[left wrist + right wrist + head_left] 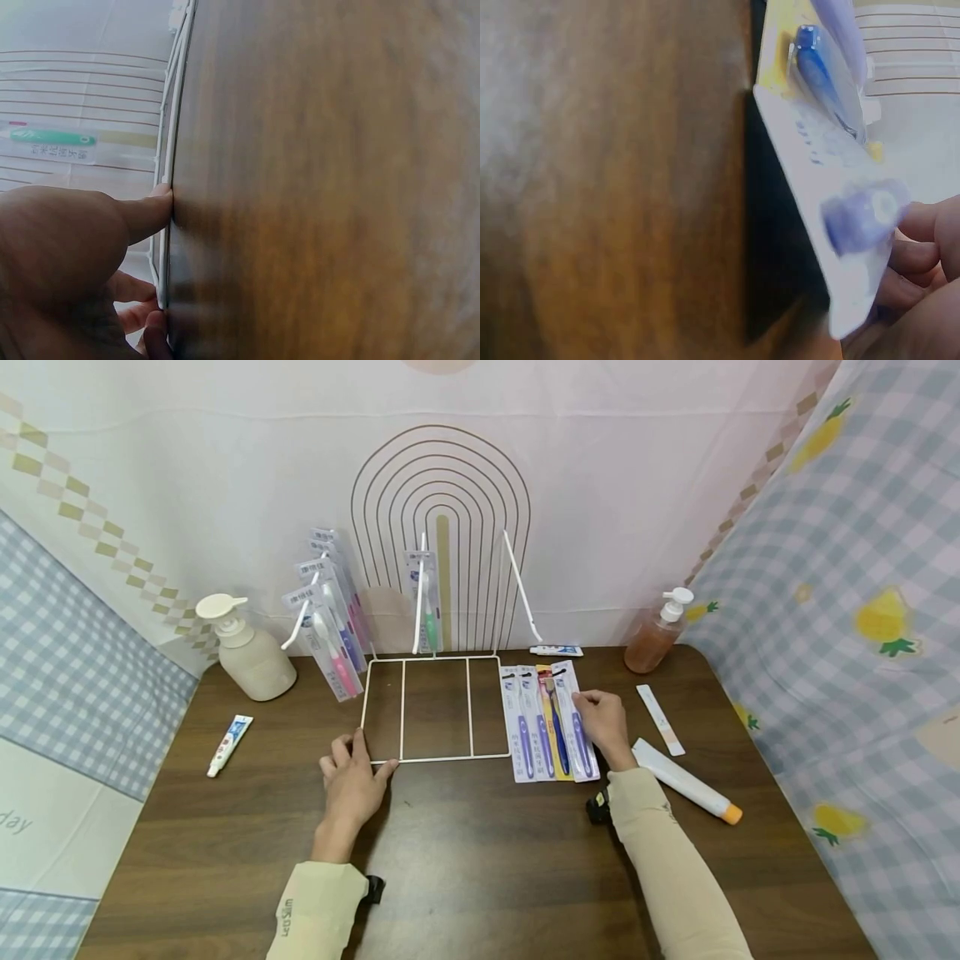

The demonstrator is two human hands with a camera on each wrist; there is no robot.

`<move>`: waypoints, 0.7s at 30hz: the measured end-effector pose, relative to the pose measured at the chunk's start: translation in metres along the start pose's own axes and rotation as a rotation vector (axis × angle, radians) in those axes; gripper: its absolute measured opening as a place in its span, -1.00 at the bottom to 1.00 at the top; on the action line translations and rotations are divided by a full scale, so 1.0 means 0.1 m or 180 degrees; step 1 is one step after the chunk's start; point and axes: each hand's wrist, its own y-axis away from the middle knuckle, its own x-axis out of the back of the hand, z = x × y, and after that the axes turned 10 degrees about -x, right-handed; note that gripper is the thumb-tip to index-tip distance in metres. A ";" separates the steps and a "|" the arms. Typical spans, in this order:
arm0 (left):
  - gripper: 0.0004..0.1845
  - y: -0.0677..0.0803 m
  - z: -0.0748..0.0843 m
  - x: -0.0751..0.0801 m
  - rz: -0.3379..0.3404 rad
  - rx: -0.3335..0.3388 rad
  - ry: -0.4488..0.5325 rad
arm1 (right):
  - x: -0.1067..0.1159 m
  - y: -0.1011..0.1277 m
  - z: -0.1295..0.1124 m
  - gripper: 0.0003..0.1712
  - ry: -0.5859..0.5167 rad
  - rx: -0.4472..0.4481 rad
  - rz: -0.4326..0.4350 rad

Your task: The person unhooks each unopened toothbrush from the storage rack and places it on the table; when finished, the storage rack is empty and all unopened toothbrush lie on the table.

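My right hand [602, 724] pinches the right edge of a packaged purple toothbrush [576, 727]. In the right wrist view, that toothbrush pack [810, 172] tilts up off the table on the hand's side. It is the rightmost in a row; beside it lie a blue toothbrush on a yellow card [555, 727] and two more purple ones. My left hand [356, 785] rests on the near left corner of a white wire rack [435, 760], thumb on the front wire, fingers at the side. Packaged toothbrushes [330, 643] hang from its left hook, and a green one [430, 618] from its middle hook.
A cream pump bottle [258, 664] and small toothpaste tube [229, 745] stand and lie at left. Another small tube [557, 651] lies behind the row. At right are an amber pump bottle [654, 639], a narrow white packet [660, 720] and a large orange-capped tube [682, 778].
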 end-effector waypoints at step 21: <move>-0.07 0.02 0.06 0.03 0.0001 0.0008 -0.0077 | 0.07 0.60 -0.44 -0.51 0.0149 -0.0237 0.0317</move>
